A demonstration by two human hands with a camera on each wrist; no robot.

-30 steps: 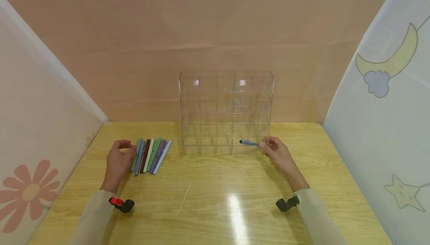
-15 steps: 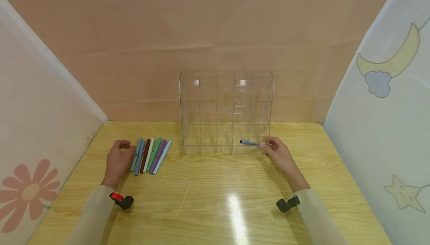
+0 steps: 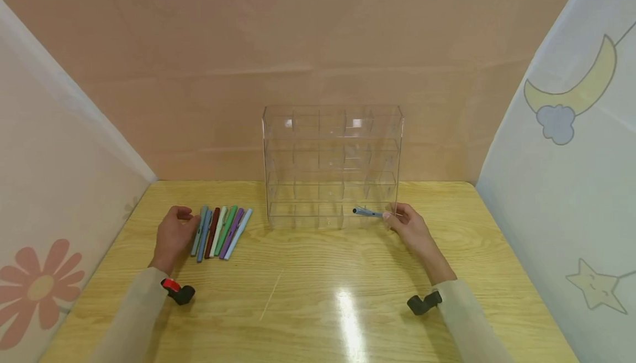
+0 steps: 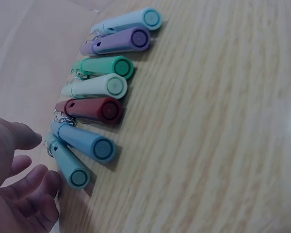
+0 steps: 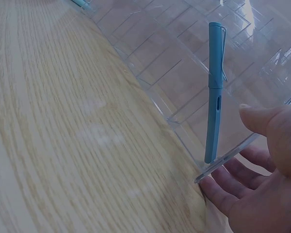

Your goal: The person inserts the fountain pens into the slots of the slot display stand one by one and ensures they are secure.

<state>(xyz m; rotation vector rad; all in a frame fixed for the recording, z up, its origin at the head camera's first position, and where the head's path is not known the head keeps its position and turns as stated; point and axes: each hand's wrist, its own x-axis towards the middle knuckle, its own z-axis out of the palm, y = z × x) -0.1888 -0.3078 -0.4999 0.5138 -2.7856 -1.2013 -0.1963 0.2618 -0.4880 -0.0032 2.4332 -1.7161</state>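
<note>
In the head view my left hand (image 3: pixel 174 236) rests on the table beside a row of pens. Its loosely bent fingers (image 4: pixel 31 182) lie close to the teal pen (image 4: pixel 68 162), with a gap under the thumb. A blue pen (image 4: pixel 85 141), dark red pen (image 4: pixel 92 109), and pale green, green, purple and light blue ones follow. My right hand (image 3: pixel 409 227) is at the lower right end of a clear acrylic rack (image 3: pixel 332 222), its fingers (image 5: pixel 242 174) outside the side wall. A grey-blue pen (image 5: pixel 214 92) leans inside the lowest right compartment; the thumb (image 5: pixel 262 119) appears apart from it.
The rack's several tiers (image 3: pixel 332 150) are split by thin see-through dividers. Behind it hangs a tan backdrop (image 3: pixel 318 31); patterned cloth walls (image 3: pixel 576 186) flank the wooden table (image 3: pixel 308 280). Each wrist carries a small black camera (image 3: pixel 424 302).
The head view has shifted slightly and the left forearm has moved a little. Both hands, the rack and the pens otherwise keep their places.
</note>
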